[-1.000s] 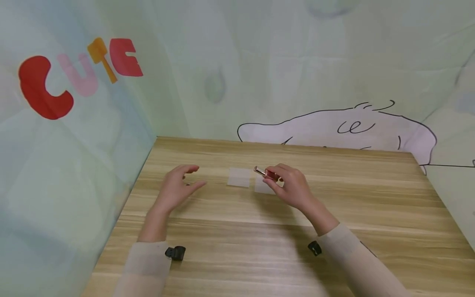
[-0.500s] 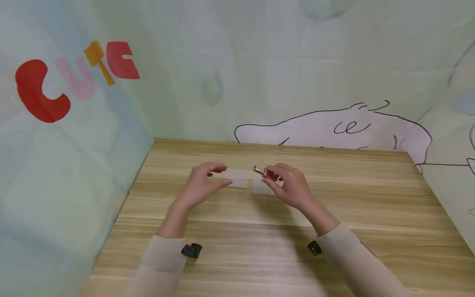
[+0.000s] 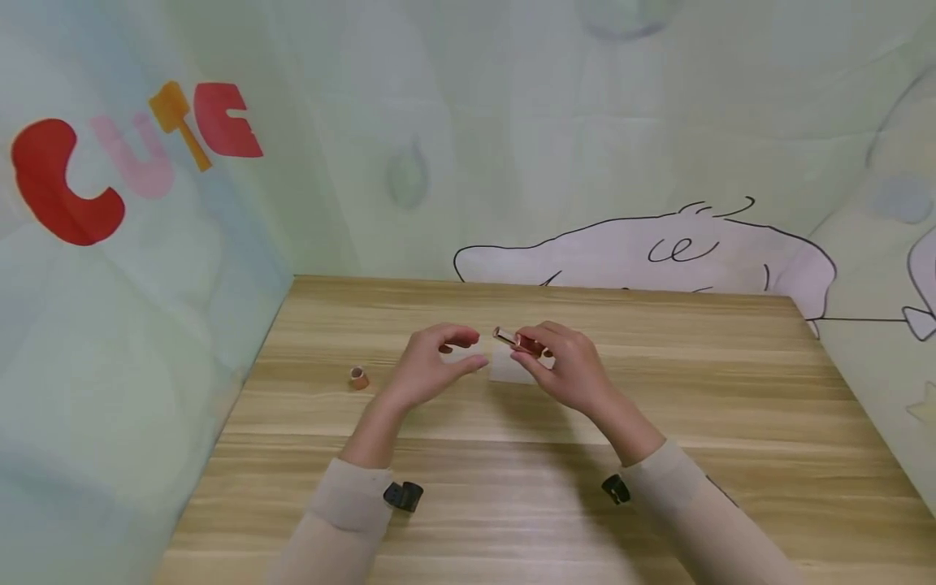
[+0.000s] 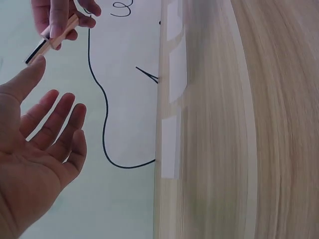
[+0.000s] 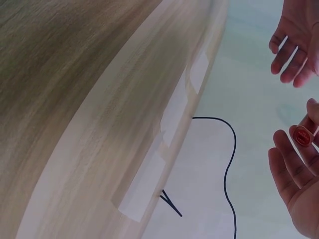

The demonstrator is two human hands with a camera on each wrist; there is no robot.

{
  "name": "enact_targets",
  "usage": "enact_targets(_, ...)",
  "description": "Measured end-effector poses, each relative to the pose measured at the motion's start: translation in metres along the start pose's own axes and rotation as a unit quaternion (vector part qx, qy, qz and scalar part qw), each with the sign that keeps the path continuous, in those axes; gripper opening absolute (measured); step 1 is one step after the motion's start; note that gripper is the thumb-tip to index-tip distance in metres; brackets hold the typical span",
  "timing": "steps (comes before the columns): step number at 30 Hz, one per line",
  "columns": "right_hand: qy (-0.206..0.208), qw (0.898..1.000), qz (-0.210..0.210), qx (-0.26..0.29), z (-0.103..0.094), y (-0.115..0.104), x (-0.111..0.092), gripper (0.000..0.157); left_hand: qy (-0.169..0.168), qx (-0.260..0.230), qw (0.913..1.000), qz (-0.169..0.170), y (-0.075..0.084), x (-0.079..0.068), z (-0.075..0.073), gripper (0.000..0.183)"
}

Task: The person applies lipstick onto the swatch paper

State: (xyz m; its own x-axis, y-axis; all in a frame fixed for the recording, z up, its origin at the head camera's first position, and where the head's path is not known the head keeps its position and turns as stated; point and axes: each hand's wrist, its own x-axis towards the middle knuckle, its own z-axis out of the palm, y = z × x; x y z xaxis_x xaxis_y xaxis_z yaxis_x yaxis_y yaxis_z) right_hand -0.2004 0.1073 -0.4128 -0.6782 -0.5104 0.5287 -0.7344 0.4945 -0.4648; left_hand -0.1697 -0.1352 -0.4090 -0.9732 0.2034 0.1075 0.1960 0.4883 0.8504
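Note:
My right hand [image 3: 574, 370] pinches a shiny rose-gold lipstick tube [image 3: 506, 335] above the table, its bright end pointing left. In the right wrist view the tube's round base [image 5: 302, 136] shows a red label. My left hand [image 3: 430, 370] stands close to the tube's left end, thumb and fingers apart and nothing between them. In the left wrist view the left thumb overlaps the tube's tip. A small hollow copper-coloured cylinder [image 3: 359, 379] stands on the table left of the left hand. White paper squares lie beneath both hands, partly hidden; one paper square [image 3: 506, 370] shows under the tube.
The wood-grain table [image 3: 468, 504] meets a printed cloth backdrop [image 3: 351, 162] at its back and left edges. Three white paper pieces [image 4: 171, 149] lie in a row near the back edge in the left wrist view. Both sleeves carry black wrist mounts [image 3: 404, 496].
My left hand has moved right, up to the lipstick tube, uncovering the small copper-coloured cylinder. The right hand keeps holding the tube in nearly the same place. The head view has shifted slightly.

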Motion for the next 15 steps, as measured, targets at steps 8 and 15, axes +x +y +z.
enact_targets(8, 0.001, 1.000, -0.009, 0.002, 0.002, -0.003, 0.000, 0.022, -0.003, -0.011, 0.9999, 0.008, 0.006, 0.004, 0.008, 0.037)
enact_targets(15, -0.008, 1.000, -0.009, 0.013, 0.005, -0.005, 0.001, 0.021, -0.004, -0.022, 0.9995, 0.022, 0.007, 0.006, 0.012, 0.041)
